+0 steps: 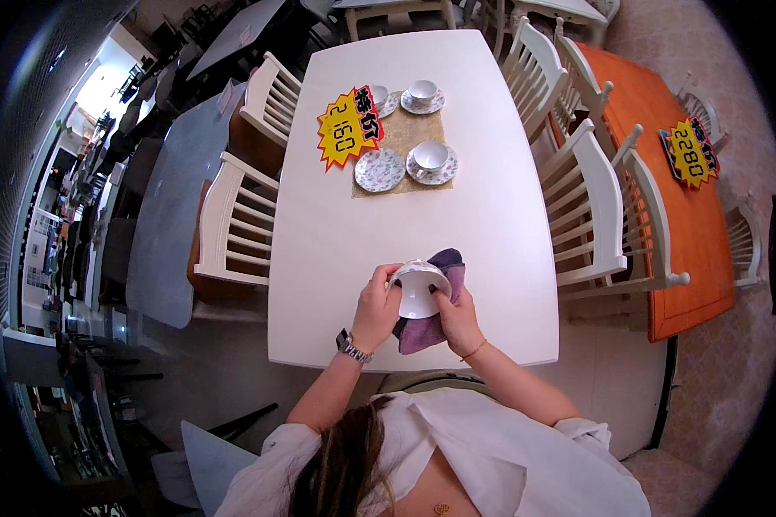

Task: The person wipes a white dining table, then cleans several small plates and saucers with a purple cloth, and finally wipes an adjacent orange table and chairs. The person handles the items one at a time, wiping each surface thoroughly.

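Note:
Between my two hands a white porcelain teacup [419, 298] with a patterned outside is tipped so that its inside faces me. My left hand [377, 306] grips the cup's left side, thumb at the rim. On the other side my right hand [458, 318] holds the cup together with a purple and dark cloth [423, 335], its thumb reaching inside the rim. The cloth lies behind and below the cup. Both hands are above the near end of a white table [336, 258]. Farther off, a floral saucer [379, 170] lies without a cup on a woven gold placemat [420, 129].
Three more cups sit on floral saucers, among them a near-right cup [431, 156] and a far-right cup [422, 91]. A yellow price sign [349, 129] partly covers the far-left one. White slatted chairs [242, 223] flank the table. An orange wooden table [679, 245] stands to the right.

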`<state>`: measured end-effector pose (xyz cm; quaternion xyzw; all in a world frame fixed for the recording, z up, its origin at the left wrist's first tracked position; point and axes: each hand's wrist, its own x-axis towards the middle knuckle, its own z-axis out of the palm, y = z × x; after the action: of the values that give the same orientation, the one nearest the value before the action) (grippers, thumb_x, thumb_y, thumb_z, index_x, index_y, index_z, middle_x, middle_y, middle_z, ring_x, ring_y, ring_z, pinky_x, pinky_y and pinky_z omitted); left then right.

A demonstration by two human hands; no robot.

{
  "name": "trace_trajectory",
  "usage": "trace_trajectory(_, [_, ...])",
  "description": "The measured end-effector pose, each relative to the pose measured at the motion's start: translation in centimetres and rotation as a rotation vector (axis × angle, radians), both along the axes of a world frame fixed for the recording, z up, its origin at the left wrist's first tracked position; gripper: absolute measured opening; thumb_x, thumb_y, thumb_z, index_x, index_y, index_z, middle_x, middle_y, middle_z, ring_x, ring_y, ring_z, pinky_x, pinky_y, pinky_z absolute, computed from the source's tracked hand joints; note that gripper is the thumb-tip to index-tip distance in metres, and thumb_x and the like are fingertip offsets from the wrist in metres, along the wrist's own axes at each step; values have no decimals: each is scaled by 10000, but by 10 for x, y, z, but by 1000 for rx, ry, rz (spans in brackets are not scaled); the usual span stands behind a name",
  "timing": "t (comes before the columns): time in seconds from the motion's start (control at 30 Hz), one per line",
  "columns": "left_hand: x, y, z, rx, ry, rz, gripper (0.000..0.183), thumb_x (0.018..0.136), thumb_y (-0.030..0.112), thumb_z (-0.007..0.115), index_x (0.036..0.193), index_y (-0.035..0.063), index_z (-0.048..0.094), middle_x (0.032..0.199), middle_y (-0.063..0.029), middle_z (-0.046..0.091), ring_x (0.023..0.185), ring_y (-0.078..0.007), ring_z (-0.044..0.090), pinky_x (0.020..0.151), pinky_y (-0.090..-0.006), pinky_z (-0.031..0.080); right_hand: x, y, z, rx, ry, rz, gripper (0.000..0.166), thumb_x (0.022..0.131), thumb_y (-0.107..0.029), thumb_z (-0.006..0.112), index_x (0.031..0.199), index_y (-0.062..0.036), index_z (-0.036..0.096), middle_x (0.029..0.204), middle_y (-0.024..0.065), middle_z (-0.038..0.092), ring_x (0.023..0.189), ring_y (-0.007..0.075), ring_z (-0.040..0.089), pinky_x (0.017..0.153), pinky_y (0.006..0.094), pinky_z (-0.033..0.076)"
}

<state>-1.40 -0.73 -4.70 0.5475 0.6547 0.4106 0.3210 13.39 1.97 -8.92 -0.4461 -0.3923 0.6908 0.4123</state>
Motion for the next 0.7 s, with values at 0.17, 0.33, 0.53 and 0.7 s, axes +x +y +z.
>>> trace_trajectory(0.17, [-7,2,10,-185,-153,-81,279,834,136,550,1072,2,494,991,-114,597,703,-140,563,658,-281,461,6,16,-2,-257,194,-33,309,828,-53,466,1130,12,477,1027,86,565,921,168,550,817,308,454])
trace_trajectory(0.33, [-19,9,-13,-121,3,-233,164,855,85,515,985,-10,544,975,-76,560,739,-120,537,655,-250,466,10,34,-9,-352,253,-53,342,819,-42,460,1156,17,454,1054,102,558,932,196,564,808,333,477])
trace_trajectory(0.53, [-21,25,-27,-73,-102,-302,163,871,25,452,992,-43,538,1003,-126,556,809,-155,585,692,-267,490,1,55,-16,-334,243,-32,347,829,-54,465,1164,30,443,1069,116,545,967,204,560,835,351,475])
trace_trajectory(0.7, [-37,55,-48,-176,-145,-172,204,897,28,412,1037,-58,532,973,-125,601,828,-161,609,746,-287,509,-12,85,-24,-430,243,-17,360,853,-97,517,1180,24,431,1104,110,533,977,201,555,846,345,474])
